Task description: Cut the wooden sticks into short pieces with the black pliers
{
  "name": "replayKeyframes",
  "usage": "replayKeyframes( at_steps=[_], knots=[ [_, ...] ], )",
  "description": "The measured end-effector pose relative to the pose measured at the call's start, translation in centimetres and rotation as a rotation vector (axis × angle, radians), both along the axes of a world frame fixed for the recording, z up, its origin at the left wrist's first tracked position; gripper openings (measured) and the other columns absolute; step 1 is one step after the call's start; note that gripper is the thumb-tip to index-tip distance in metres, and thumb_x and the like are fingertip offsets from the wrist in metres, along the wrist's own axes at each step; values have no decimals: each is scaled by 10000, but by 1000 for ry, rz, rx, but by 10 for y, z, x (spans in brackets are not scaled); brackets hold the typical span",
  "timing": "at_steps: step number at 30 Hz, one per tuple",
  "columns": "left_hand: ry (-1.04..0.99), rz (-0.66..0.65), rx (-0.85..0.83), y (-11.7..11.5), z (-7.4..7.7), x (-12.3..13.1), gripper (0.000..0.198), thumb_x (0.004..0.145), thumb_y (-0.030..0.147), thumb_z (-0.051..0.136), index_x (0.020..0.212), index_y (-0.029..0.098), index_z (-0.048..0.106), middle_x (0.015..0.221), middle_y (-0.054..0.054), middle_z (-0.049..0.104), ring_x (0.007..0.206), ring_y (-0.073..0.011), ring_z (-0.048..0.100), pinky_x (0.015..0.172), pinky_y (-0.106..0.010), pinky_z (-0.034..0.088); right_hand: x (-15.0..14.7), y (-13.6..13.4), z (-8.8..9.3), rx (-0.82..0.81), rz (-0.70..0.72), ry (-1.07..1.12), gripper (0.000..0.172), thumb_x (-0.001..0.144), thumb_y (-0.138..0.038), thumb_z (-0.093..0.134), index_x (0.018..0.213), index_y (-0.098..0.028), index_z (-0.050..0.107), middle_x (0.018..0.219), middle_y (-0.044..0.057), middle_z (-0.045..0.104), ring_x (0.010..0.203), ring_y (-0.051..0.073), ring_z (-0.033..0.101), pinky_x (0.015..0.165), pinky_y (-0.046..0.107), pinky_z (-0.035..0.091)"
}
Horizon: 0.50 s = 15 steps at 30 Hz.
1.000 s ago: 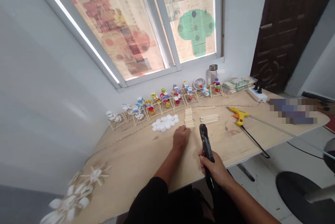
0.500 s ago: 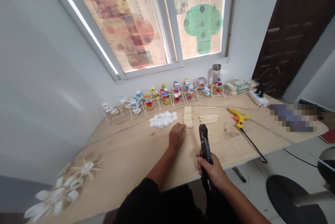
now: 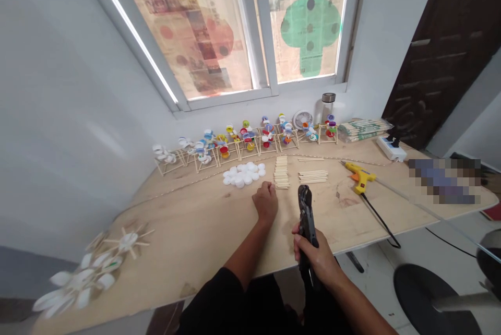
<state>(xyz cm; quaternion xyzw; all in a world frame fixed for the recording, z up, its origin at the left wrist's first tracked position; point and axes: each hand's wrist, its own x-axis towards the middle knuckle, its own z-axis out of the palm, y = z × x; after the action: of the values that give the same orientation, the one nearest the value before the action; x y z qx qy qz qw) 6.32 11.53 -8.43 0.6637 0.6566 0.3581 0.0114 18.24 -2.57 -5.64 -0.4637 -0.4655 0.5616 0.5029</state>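
Leftmost, white bottle-cap flowers (image 3: 84, 285) with craft-stick spokes lie at the corner of the plywood surface (image 3: 188, 241); behind them runs a row of stick frames (image 3: 242, 142) carrying coloured caps; nearer sits a loose pile of white caps (image 3: 242, 174), which could roll if jostled; the left hand (image 3: 266, 202) rests on the surface just beside it, its grip curled narrow around nothing visible, close to a stack of craft sticks (image 3: 281, 172) that a careless brush could topple; the right hand (image 3: 313, 256) has a firm, closed grip on what look like black pliers (image 3: 307, 220), held upright near the surface's front edge; a second stick stack (image 3: 312, 176) lies beyond; further right, a yellow glue gun (image 3: 358, 177) trails its black cord (image 3: 381, 225) over the edge, where a snag could drag the gun off; by the window, a lidded glass jar (image 3: 327, 108) has contents that cannot be made out, and a plastic sleeve (image 3: 364, 129) holds bundled sticks.
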Motion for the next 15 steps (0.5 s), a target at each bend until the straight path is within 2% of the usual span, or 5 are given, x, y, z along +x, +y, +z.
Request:
replayKeyframes(
  at_steps=[6, 11, 15],
  knots=[
    [49, -61, 50, -6, 4, 0, 218, 876, 239, 307, 872, 177, 516, 792, -59, 624, 768, -189, 555, 694, -319, 369, 1, 0, 1, -33, 4, 6, 315, 760, -446, 520, 884, -159, 483, 548, -40, 504, 477, 121, 497, 485, 240, 381],
    [216, -337, 107, -7, 13, 8, 110, 830, 229, 444, 816, 204, 550, 882, -47, 625, 948, -198, 504, 842, -351, 333, 1, 1, 0, -31, -6, -7, 338, 758, -467, 523, 885, -157, 481, 545, -37, 506, 488, 127, 505, 509, 246, 389],
    [348, -538, 142, 1, 17, 15, 132, 835, 186, 442, 808, 216, 568, 934, -31, 627, 1044, -195, 464, 924, -387, 278, 1, 1, -2, -18, -1, 21, 330, 765, -459, 523, 897, -161, 470, 576, -34, 502, 496, 123, 506, 515, 247, 392]
  ],
)
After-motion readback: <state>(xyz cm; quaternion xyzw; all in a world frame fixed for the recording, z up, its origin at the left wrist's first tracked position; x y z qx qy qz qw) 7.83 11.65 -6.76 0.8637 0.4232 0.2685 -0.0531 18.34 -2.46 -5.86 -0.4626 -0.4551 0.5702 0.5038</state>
